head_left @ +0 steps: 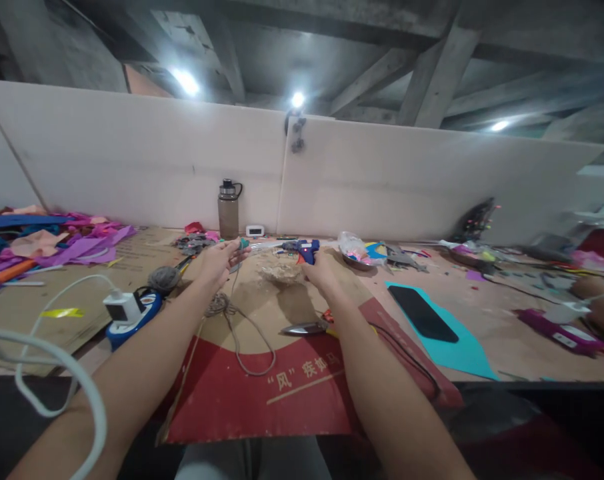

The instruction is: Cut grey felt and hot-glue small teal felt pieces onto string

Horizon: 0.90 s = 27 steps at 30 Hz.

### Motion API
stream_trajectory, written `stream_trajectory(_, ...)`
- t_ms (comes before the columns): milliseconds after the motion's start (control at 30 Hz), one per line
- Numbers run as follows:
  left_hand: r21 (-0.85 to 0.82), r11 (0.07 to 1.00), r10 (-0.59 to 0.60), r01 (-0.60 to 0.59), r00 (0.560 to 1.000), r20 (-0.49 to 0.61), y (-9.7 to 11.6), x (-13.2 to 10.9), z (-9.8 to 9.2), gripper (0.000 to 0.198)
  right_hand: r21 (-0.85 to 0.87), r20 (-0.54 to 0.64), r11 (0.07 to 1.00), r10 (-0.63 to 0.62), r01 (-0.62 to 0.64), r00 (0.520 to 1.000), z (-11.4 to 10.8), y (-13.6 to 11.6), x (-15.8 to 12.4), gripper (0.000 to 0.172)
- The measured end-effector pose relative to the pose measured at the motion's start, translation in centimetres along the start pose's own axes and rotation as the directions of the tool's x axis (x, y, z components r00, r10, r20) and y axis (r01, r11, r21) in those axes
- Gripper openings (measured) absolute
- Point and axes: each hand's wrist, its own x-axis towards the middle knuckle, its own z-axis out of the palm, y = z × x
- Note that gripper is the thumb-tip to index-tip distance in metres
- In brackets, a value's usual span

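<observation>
My right hand (321, 268) grips a blue glue gun (309, 251) with an orange trigger, its nozzle aimed left. My left hand (221, 263) is closed in a pinch on a small green piece (243, 244), too small to name. Grey cord (255, 325) hangs below the left hand and loops over the cardboard (222, 407). Between and below the hands lies a crumpled, whitish-brown lump (282, 272). Scissors or a knife with a pointed metal blade (302, 329) lie near my right forearm, partly hidden by it.
At left are a blue power strip (157, 310), a yarn ball (165, 280) and colourful scraps (92, 243). A bottle (228, 217) and a small white clock (255, 231) stand behind. To the right are a bowl (358, 265), a phone (422, 313) and another person's hand (602, 303).
</observation>
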Motion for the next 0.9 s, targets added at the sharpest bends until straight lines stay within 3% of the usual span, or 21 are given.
stream_trajectory(133,0.097,0.995,0.012,-0.009,1.0,-0.024,-0.1,0.0,-0.2,0.018,0.438,-0.013,0.899,-0.015,0.019,1.0,0.1,-2.9,-1.0,0.031)
stream_trajectory(267,0.191,0.979,0.081,-0.068,0.995,-0.061,-0.3,0.3,-0.5,0.023,0.578,0.036,0.804,-0.196,0.14,0.98,0.3,-4.5,-2.3,0.031)
stream_trajectory(367,0.218,0.97,0.13,-0.11,0.989,-0.076,-0.4,0.4,-0.4,0.023,0.512,0.072,0.833,-0.283,0.208,0.956,0.5,-4.9,-3.0,0.027)
stream_trajectory(533,0.177,0.976,0.138,-0.128,0.989,-0.045,-0.3,0.1,0.0,0.026,0.29,0.056,0.91,-0.323,0.294,0.945,0.6,-5.3,-3.8,0.026)
stream_trajectory(700,0.194,0.975,0.119,-0.11,0.992,-0.035,-0.1,-0.5,0.4,0.028,0.165,0.014,0.908,-0.394,0.386,0.919,0.5,-5.7,-4.1,0.023)
stream_trajectory(900,0.162,0.979,0.127,-0.123,0.992,-0.012,0.1,-1.1,0.9,0.028,0.095,0.03,0.914,-0.398,0.394,0.917,0.5,-5.7,-4.1,0.027)
